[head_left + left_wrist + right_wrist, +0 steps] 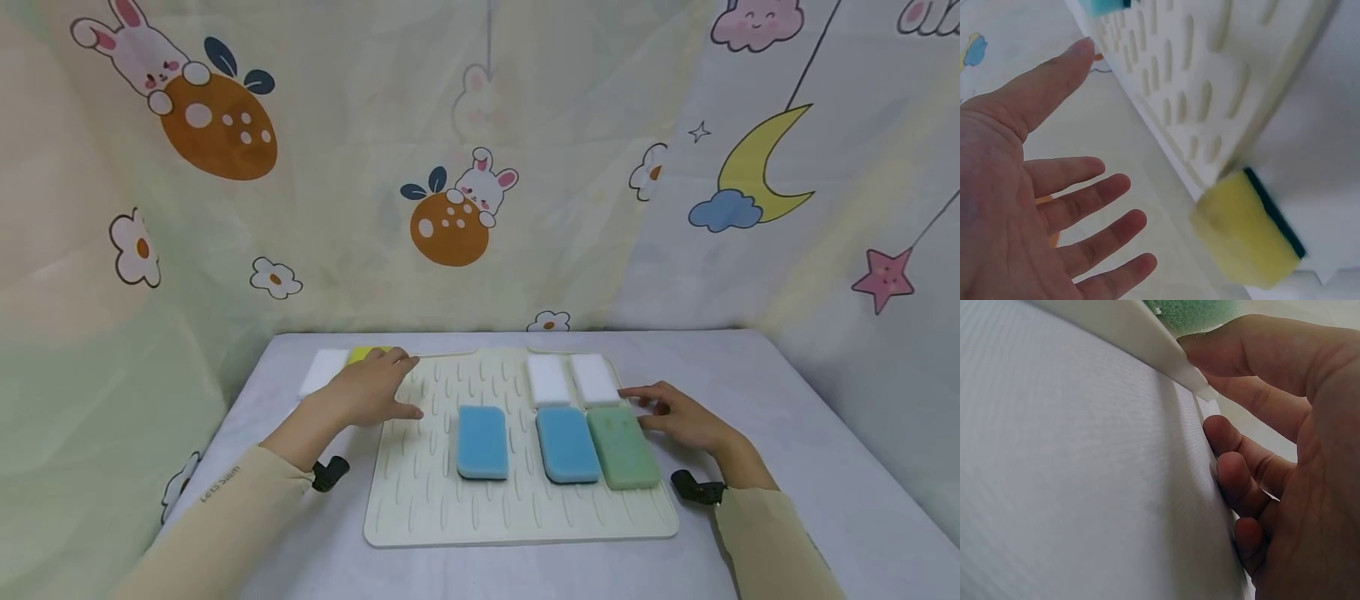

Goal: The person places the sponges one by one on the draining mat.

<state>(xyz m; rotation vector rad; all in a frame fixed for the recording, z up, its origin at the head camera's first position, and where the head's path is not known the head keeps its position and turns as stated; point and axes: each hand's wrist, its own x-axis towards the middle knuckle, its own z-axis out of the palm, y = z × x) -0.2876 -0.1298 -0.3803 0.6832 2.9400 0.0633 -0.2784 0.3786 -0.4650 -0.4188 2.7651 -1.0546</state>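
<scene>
An off-white ridged mat (420,500) lies on the table. On it are two blue sponges (482,442) with dark undersides, a green sponge (624,450) and two white sponge-like blocks (548,381). My left hand (367,387) spreads over the mat's far left corner, thumb apart from the fingers, holding nothing. Beside that corner sits a yellow sponge (1241,231) with a dark green layer, partly hidden by the hand in the head view. My right hand (686,421) is at the mat's right edge, thumb by the green sponge and index finger reaching toward the white blocks; its other fingers bend loosely.
Another white block (324,371) lies at the table's far left, left of the yellow sponge. White cloth covers the table (787,433). A printed curtain (577,167) stands behind and at both sides.
</scene>
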